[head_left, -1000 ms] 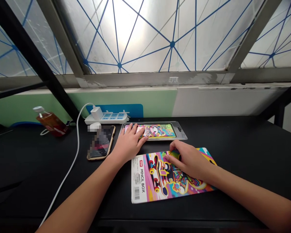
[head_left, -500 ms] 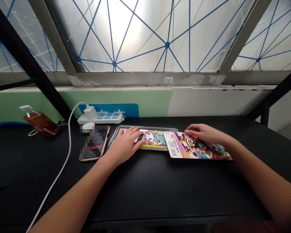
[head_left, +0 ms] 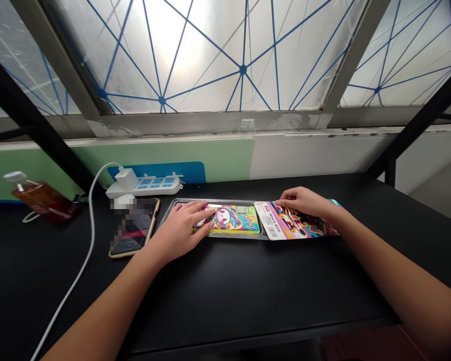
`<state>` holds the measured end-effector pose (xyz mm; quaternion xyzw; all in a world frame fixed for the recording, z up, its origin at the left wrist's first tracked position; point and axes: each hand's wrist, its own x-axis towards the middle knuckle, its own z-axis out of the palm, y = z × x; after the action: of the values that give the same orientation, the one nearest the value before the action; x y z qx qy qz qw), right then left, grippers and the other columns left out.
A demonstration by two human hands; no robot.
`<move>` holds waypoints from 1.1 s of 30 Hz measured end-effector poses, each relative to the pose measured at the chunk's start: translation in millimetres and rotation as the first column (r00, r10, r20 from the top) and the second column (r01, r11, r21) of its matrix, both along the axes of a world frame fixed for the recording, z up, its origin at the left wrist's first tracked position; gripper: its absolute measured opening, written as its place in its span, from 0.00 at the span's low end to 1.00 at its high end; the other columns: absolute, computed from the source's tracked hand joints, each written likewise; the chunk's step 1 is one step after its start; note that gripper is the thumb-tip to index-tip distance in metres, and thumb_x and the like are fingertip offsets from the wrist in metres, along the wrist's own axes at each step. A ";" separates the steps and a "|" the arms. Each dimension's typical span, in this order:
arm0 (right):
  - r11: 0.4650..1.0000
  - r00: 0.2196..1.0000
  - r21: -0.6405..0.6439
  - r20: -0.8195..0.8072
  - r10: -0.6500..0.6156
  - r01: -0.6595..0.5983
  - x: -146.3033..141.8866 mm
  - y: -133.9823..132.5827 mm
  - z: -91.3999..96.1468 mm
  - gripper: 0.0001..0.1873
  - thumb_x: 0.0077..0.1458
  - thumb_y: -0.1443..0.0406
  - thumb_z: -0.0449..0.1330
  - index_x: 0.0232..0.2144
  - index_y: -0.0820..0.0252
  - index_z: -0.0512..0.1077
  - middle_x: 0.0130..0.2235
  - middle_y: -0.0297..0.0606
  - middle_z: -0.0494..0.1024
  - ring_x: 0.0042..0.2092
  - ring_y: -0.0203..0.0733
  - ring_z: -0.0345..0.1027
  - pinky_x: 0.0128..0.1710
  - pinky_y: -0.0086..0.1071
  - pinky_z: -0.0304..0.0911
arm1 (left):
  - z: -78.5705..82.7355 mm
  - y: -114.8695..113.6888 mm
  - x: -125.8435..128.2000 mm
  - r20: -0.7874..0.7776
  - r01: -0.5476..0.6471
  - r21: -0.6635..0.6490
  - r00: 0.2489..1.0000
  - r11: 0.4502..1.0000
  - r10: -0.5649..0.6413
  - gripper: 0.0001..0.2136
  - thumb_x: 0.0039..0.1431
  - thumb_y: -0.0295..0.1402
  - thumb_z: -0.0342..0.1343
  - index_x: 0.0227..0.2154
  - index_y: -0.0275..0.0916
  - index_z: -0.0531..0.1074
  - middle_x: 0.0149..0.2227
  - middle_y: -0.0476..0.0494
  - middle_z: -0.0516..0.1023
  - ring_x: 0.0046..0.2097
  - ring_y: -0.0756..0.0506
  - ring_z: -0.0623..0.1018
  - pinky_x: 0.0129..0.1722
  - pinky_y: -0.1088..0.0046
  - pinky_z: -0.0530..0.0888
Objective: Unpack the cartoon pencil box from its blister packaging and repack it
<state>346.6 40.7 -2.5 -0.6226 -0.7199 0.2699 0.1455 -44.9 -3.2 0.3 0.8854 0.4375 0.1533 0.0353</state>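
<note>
My left hand lies over the left part of a colourful cartoon-printed pencil box, its fingers pressing on the lid. The box sits in a clear plastic blister tray. My right hand rests on the far edge of a printed "PENCIL BOX" card sleeve and holds it flat. The sleeve's left end, with its barcode, lies against or slightly over the tray's right end. The hidden part of the box lies under my left palm.
A black desk carries a smartphone left of the tray. Behind it stand a white power strip with a plugged-in charger and a white cable. An orange-brown bottle stands at the far left.
The card sleeve has travelled from the desk's front up to the tray's right end, carried by my right hand. My left hand has stayed on the box. The view has tilted slightly.
</note>
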 end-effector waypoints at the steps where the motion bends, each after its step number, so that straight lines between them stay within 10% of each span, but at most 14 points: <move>1: 1.000 1.000 0.005 0.000 -0.002 0.002 -0.2 -0.3 0.2 0.27 0.51 0.38 0.60 0.28 0.55 0.76 0.27 0.33 0.75 0.28 0.38 0.63 0.26 0.32 0.55 | 0.2 -0.2 -0.2 -0.004 0.000 -0.003 1.000 1.000 0.000 0.23 0.71 0.47 0.45 0.60 0.45 0.72 0.64 0.36 0.70 0.66 0.33 0.67 0.62 0.47 0.63; 21: 0.987 0.991 0.108 -0.080 -0.110 0.118 3.3 -6.0 14.1 0.26 0.47 0.40 0.64 0.29 0.56 0.78 0.29 0.36 0.81 0.31 0.41 0.69 0.29 0.33 0.59 | -2.8 -5.8 -0.2 0.037 -0.021 -0.010 0.999 1.000 0.021 0.23 0.68 0.50 0.49 0.59 0.47 0.72 0.64 0.38 0.70 0.65 0.33 0.67 0.63 0.45 0.61; 29: 0.984 0.993 0.130 -0.027 -0.115 0.118 -49.3 -21.3 0.0 0.24 0.53 0.42 0.59 0.30 0.54 0.76 0.32 0.37 0.81 0.33 0.44 0.70 0.31 0.35 0.61 | 2.8 -31.6 34.3 0.278 0.016 -0.126 0.961 0.992 0.020 0.21 0.66 0.48 0.54 0.56 0.45 0.74 0.66 0.38 0.67 0.66 0.33 0.66 0.65 0.48 0.61; 33: 0.986 0.995 0.138 0.010 -0.098 0.096 -48.9 -20.8 -3.0 0.25 0.55 0.41 0.57 0.31 0.54 0.76 0.34 0.38 0.81 0.35 0.46 0.72 0.32 0.35 0.62 | 13.8 -37.8 34.2 0.560 0.054 -0.165 0.827 0.985 0.049 0.16 0.68 0.45 0.53 0.50 0.44 0.76 0.64 0.41 0.69 0.64 0.37 0.69 0.63 0.58 0.66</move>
<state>297.7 19.9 -5.5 -0.6476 -0.7069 0.2071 0.1949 -10.7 -41.0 14.1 0.7953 0.4182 0.3679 0.2395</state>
